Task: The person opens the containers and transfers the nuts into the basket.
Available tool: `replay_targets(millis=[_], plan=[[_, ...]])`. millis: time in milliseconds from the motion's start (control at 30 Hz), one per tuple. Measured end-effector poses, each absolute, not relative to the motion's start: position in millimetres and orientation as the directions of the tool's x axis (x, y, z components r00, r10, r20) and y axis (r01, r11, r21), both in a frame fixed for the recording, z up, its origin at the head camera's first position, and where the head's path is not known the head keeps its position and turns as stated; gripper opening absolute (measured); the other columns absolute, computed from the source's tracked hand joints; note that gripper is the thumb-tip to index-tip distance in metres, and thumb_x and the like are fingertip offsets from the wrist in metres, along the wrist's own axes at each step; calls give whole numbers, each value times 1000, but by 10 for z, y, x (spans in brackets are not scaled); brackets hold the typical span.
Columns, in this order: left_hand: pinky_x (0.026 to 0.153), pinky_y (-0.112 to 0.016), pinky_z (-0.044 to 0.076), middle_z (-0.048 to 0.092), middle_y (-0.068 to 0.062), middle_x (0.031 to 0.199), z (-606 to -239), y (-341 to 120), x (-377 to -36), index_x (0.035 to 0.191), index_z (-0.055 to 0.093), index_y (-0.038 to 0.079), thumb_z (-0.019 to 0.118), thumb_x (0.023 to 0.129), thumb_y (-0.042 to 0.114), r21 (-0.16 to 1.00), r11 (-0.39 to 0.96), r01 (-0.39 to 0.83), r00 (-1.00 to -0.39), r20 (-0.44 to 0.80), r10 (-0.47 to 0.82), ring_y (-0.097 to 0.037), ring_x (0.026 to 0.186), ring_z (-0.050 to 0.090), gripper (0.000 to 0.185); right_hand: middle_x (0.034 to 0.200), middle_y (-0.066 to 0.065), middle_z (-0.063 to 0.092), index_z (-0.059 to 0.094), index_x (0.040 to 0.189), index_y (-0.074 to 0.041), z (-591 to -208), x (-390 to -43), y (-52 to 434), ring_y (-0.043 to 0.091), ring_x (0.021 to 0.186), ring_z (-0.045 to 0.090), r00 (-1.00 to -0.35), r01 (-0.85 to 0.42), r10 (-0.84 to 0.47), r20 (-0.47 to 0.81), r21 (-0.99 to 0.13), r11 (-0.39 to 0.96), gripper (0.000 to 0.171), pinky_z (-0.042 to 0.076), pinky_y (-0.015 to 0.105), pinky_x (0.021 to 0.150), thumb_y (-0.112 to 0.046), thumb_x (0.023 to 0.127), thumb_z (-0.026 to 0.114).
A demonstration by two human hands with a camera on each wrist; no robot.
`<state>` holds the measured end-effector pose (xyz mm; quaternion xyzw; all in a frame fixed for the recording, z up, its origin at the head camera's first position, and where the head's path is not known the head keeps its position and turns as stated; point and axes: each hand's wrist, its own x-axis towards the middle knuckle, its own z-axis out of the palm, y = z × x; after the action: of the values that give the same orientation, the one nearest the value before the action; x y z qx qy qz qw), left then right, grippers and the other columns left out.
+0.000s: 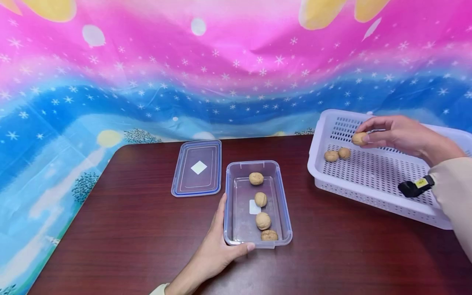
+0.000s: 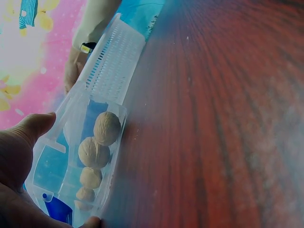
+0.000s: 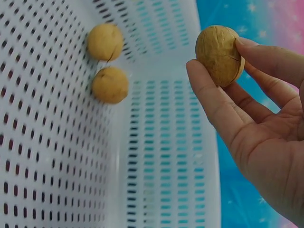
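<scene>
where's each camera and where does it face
Head: on the head, facing forward and down over the plastic box and perforated basket; left hand and right hand show.
Left wrist: on that wrist, facing the box's walnuts; both hands show.
Right wrist: on that wrist, facing the basket; right hand alone shows.
Head and right wrist share the pinched walnut.

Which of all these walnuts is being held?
The walnut pinched by the right hand; two others lie in the white basket, four in the clear box.
</scene>
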<state>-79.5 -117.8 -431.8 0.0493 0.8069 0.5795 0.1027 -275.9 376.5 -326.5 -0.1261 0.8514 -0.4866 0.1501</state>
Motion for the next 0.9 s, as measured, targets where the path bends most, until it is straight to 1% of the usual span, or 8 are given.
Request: replay_targets(millis=[167,333,533,667,800,900], plan=[[123,-59,23,15,-6,175,-4316,-1170,-792,167,2,45,95,74,34,947,320,-42,-974,-111,200,-29,154,31,132,115,-15,71,72,121,-15,-3355,-2805,3797,8,104,73,-916,-13,-353,-190,-865,501,27,60,27,89,1,101,63],[124,-59,21,15,-8,175,-4317,-1170,-787,167,2,43,95,74,34,947,319,-44,-975,-110,192,-30,155,29,132,115,-12,71,72,118,-18,-3439,-2864,3826,10,105,73,-886,8,-404,-229,-877,480,28,61,30,91,2,102,60],[123,-60,22,15,-8,175,-4325,-1169,-789,167,2,44,95,74,35,945,325,-39,-975,-107,194,-31,155,29,132,114,-9,70,71,116,-19,-3539,-2921,3872,12,106,72,-849,42,-448,-280,-881,472,29,61,35,93,3,103,57],[123,-60,22,15,-7,175,-4325,-1167,-793,167,3,44,96,73,36,944,327,-39,-975,-108,195,-30,155,29,132,111,-3,73,70,117,-14,-3589,-2953,3905,17,103,74,-833,75,-455,-314,-880,468,27,61,36,92,5,102,56],[123,-60,22,15,-6,175,-4327,-1165,-797,167,3,44,96,73,36,945,325,-41,-975,-109,195,-30,155,29,132,109,2,73,68,118,-6,-3620,-2964,3900,20,101,75,-845,134,-399,-358,-861,490,23,62,36,91,5,101,59],[123,-60,22,14,-7,175,-4332,-1161,-796,168,3,43,95,73,36,945,324,-39,-975,-108,196,-30,155,29,132,112,4,71,66,121,-2,-3641,-2965,3884,21,102,75,-843,147,-376,-385,-837,527,22,61,37,92,3,100,62]])
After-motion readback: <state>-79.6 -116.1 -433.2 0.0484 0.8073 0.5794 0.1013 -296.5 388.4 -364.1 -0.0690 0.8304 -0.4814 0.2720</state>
